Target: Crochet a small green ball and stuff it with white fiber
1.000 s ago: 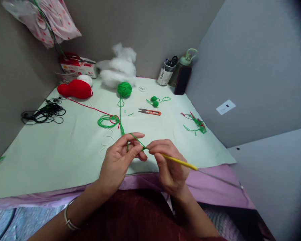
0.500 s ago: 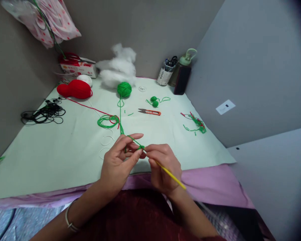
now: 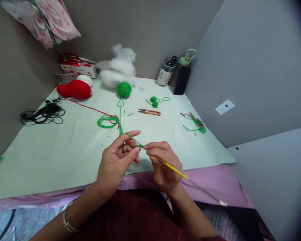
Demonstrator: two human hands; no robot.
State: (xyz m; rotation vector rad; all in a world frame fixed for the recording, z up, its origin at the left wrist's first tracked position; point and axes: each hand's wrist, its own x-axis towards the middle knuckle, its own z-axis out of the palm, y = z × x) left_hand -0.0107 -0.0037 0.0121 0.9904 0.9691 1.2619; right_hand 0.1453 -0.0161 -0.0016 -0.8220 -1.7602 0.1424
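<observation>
My left hand (image 3: 117, 155) pinches a small piece of green yarn (image 3: 139, 145) between thumb and fingers, with a strand passing over the raised index finger. In my right hand (image 3: 165, 164) is a crochet hook (image 3: 174, 169) with a yellow grip and a thin metal shaft that points down to the right. The hook's working end meets the green yarn between my two hands. From the left hand the strand runs back to a green yarn ball (image 3: 124, 89). Beside it lies a loose coil of green yarn (image 3: 107, 121).
Orange-handled thread snips (image 3: 149, 111) lie beyond my hands, near two small green balls (image 3: 154, 101). Yarn scraps (image 3: 197, 124) are at the right. Red yarn (image 3: 75, 89), black cord (image 3: 43, 112) and white stuffing (image 3: 119, 67) sit at the left and back. A phone (image 3: 182, 80) leans on a bottle.
My left hand has shifted slightly left, its fingers a little more spread. The crochet hook has turned, and its metal rear shaft now shows more clearly.
</observation>
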